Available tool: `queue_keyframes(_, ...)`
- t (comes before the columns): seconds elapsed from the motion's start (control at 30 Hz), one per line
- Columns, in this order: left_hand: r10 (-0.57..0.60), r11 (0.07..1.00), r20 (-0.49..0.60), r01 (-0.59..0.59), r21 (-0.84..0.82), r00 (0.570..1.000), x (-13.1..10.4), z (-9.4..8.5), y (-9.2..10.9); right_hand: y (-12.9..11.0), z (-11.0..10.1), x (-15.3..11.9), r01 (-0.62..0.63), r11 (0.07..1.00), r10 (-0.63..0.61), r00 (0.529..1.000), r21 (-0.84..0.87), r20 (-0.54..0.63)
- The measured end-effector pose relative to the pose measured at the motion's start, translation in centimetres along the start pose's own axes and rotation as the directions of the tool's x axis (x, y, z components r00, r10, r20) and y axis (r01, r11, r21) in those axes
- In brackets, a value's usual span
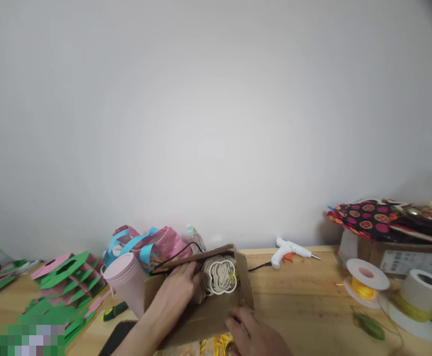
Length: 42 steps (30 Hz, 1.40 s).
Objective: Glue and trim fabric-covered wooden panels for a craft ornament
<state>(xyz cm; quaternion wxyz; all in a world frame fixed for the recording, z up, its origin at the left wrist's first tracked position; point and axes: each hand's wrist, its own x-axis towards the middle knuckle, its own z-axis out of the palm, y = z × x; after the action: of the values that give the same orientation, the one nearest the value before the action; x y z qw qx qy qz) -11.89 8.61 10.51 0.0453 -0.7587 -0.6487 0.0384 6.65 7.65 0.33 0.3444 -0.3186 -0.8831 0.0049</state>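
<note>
A small open cardboard box [208, 316] stands on the table in front of me. My left hand [177, 287] reaches down into its left side, and the fingertips are hidden among the contents. Right of those fingers, in the box, lies a stack of pale flower-shaped cutouts [222, 277] with white outlines. My right hand [251, 331] is at the box's front right edge, its fingers curled against the cardboard. Below the box, yellow cords [216, 344] show at the bottom of the view, partly covered by the right hand.
Left of the box stand a pink tumbler [127, 282], a pink and blue bag [145, 244] and green and pink layered shapes [69, 277]. A white glue gun [293, 252] lies behind on the right. Further right are a yellow cord spool [367, 274] and a cardboard carton [409, 257].
</note>
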Motion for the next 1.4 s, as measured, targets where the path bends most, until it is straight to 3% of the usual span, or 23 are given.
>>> queue_keyframes(0.1, 0.012, 0.996, -0.020, -0.014, -0.087, 1.000, -0.2, -0.2, -0.1, 0.0, 0.0, 0.3, 0.003, 1.000, -0.003, 1.000, -0.009, -0.013)
queue_keyframes(0.23, 0.028, 0.970, -0.036, -0.035, -0.242, 0.999, -0.5, -1.9, -0.6, 0.1, 0.0, 0.5, -0.016, 1.000, 0.016, 1.000, -0.011, 0.009)
queue_keyframes(0.4, 0.031, 0.884, -0.051, -0.051, -0.464, 0.998, 0.0, -3.5, -0.7, 0.0, -0.2, 0.6, -0.055, 0.998, 0.055, 0.998, 0.006, 0.037)
queue_keyframes(0.53, -0.017, 0.805, -0.055, -0.020, -0.593, 0.998, 1.7, -2.0, -0.6, -0.2, -0.7, 1.0, -0.035, 0.999, 0.036, 0.998, -0.022, 0.044)
queue_keyframes(0.77, -0.168, 0.756, -0.153, 0.028, -0.653, 0.974, 5.4, 1.3, -0.2, -0.3, -1.3, 1.9, -0.003, 1.000, 0.003, 0.999, -0.009, 0.051)
queue_keyframes(0.97, -0.189, 0.643, -0.129, 0.023, -0.765, 0.973, 6.2, 3.0, -0.7, 0.0, -1.9, 2.1, -0.030, 0.999, 0.028, 0.997, 0.031, 0.071)
queue_keyframes(1.2, -0.245, 0.503, -0.096, 0.042, -0.863, 0.965, 4.8, 0.6, -1.1, -0.2, -2.0, 1.6, -0.087, 0.992, 0.083, 0.995, 0.089, 0.051)
queue_keyframes(1.4, -0.357, 0.480, -0.123, 0.069, -0.874, 0.926, 2.2, -2.1, -2.6, -0.1, -1.8, 1.4, -0.081, 0.994, 0.078, 0.996, 0.079, 0.038)
